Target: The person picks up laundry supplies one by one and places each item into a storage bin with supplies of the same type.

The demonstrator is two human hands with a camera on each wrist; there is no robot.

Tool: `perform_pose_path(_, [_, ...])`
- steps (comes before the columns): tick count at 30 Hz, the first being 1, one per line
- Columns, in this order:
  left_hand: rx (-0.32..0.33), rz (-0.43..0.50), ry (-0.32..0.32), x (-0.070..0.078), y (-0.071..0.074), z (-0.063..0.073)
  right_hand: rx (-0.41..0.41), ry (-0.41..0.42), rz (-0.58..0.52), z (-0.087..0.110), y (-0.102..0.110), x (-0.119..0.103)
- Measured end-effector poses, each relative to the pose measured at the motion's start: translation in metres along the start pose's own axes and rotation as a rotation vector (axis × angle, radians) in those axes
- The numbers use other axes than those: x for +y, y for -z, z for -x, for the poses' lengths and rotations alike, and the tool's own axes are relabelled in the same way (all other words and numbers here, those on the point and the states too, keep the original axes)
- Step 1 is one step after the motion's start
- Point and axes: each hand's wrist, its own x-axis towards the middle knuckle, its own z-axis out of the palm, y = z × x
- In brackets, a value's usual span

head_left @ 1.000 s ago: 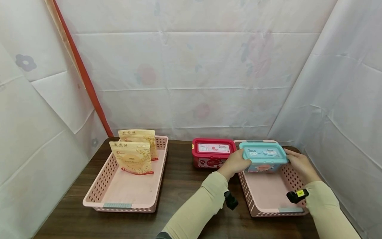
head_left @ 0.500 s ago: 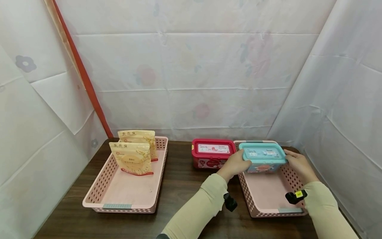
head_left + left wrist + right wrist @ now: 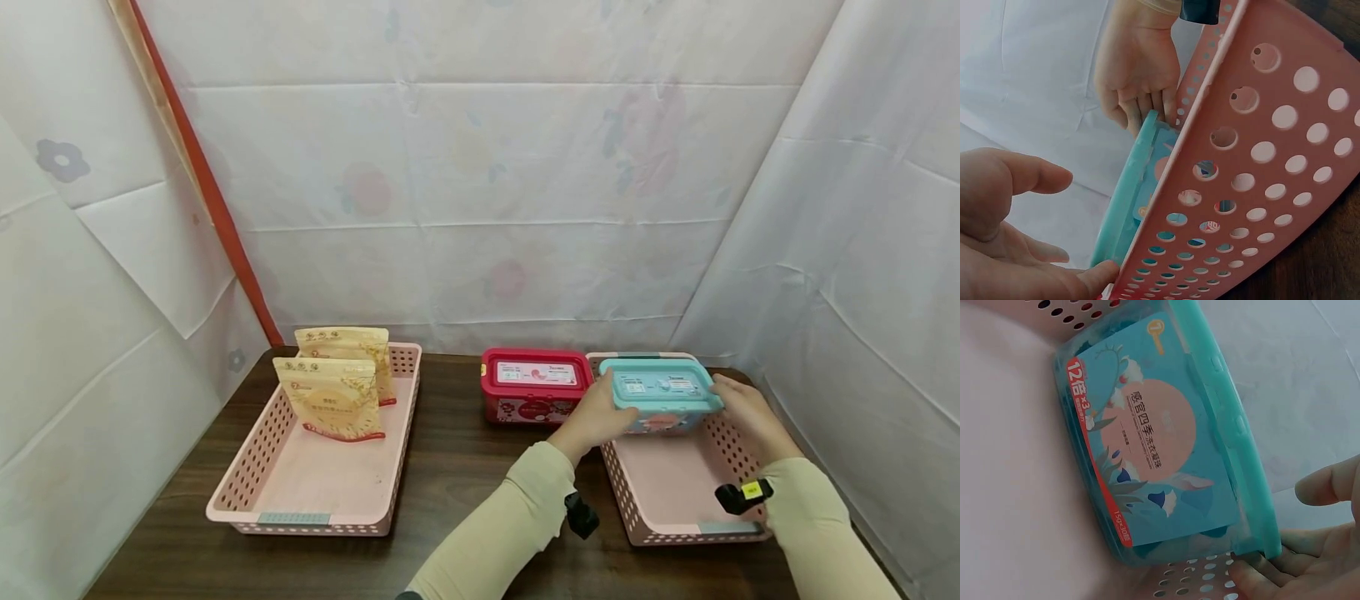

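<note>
A turquoise-lidded tub of laundry pods (image 3: 663, 392) stands upright at the far end of the right pink basket (image 3: 663, 475). My left hand (image 3: 600, 419) is at the tub's left end; in the left wrist view one fingertip touches the lid's end and the other fingers (image 3: 1041, 181) stand apart from it. At the opposite end is my right hand (image 3: 753, 419). The right wrist view has its fingers (image 3: 1257, 578) against the lid's corner, its thumb held away. That view also shows the tub's printed front (image 3: 1154, 431) close to the basket floor.
A red laundry-pod tub (image 3: 536, 385) stands on the dark wooden table (image 3: 450, 483), left of the right basket. Further left, another pink basket (image 3: 322, 483) holds two yellow pouches (image 3: 337, 400), upright at its back. White cloth (image 3: 480, 208) hangs behind and on both sides.
My left hand has loosened, and its thumb has shifted slightly right and down across the tub's front. The tub, the right hand and the baskets look almost unmoved.
</note>
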Motion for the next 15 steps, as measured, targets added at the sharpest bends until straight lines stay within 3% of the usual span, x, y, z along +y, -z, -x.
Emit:
perform_pose_path(8, [0.01,-0.051,-0.018,0.0002,-0.0009,0.0017,0.018,0.044,0.05,0.0052,-0.0041,-0.0012])
perform_pose_path(15, [-0.008,-0.016,-0.089,0.0,-0.0004,0.0015,0.052,0.061,0.085,0.009,-0.007,-0.0015])
